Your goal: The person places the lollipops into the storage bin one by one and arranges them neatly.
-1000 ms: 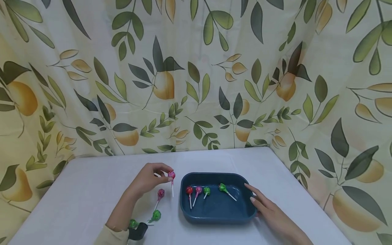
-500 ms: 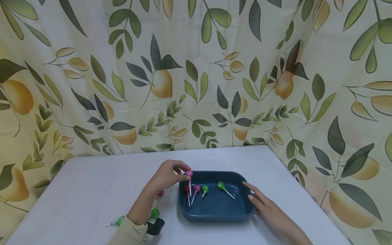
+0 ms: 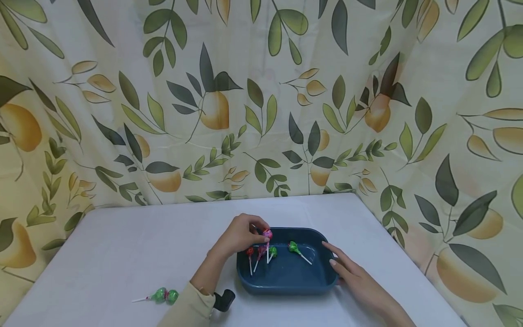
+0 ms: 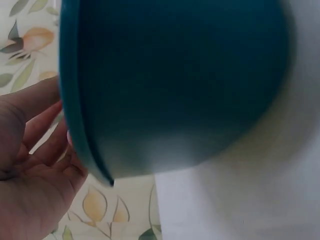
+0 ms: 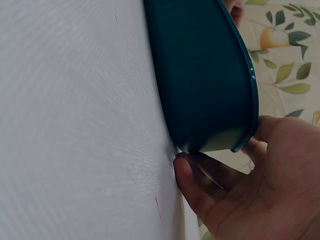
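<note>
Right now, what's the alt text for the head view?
Left hand pinches a round pink lollipop over a blue rectangular tray holding four more lollipops; the right hand touches the tray's right end. Two round green lollipops lie on the white table.

Spreads white across the bottom of the head view as a cloth-covered table (image 3: 122, 250). Carries a dark blue tray (image 3: 286, 288) right of bottom centre. At the lower left, bears a green-wrapped lollipop (image 3: 157, 295) with its stick to the left and, just right of its head, a second green lollipop (image 3: 173, 297).
</note>
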### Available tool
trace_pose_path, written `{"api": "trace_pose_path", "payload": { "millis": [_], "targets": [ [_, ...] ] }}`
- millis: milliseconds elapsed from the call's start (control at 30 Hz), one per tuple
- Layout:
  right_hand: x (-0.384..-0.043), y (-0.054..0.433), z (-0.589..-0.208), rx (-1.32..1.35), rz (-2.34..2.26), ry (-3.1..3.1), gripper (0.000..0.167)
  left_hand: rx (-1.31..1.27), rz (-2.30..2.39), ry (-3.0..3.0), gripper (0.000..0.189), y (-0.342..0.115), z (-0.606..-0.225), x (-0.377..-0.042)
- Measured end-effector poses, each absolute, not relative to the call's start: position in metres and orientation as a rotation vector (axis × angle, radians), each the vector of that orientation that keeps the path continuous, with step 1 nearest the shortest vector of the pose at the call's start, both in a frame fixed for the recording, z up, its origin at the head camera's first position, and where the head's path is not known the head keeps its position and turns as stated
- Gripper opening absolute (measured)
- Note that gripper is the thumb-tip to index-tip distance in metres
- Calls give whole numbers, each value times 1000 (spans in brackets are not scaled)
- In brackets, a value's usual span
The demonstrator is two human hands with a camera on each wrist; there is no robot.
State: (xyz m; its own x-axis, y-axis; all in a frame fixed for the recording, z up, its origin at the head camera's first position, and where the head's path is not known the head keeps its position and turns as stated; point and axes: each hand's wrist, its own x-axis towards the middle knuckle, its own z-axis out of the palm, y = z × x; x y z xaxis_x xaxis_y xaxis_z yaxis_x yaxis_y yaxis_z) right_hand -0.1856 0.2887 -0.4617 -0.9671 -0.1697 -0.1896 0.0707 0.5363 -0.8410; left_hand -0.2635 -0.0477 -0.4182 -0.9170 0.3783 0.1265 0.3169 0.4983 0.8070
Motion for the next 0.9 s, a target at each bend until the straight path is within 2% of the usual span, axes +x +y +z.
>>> {"api": "trace_pose_path", "payload": {
  "millis": [467,900],
  "targets": [
    [-187,288,-462,-92,-1405,2523,52,666,1353,2604,14,-19,-424,-268],
    [-185,287,-461,-82,-1420,2515,51,555,1327,2725,14,1,-441,-262]
  ]
}}
